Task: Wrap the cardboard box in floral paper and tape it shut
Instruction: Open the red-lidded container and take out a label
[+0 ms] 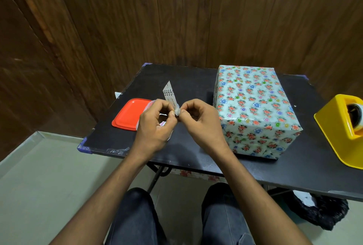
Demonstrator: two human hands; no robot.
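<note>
black table, both hands raised together left of wrapped box, left hand and right hand fingers pinching paper strip

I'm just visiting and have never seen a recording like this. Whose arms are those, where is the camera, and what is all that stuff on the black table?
There is no machine here: the arms belong to a person, and the single picture comes from a wide-angle camera worn on their head, looking forward and down. That is why you also see their knees below.

On the black table stands a box already covered in floral paper. At the far right sits a yellow tape dispenser. On the left lies an orange-red lid.

The left hand and the right hand meet above the table, their fingertips pinching the lower end of a small slip of paper printed with the digit 5 several times; it sticks upward. Something pale lies under the left hand, but I cannot tell what it is.
</note>
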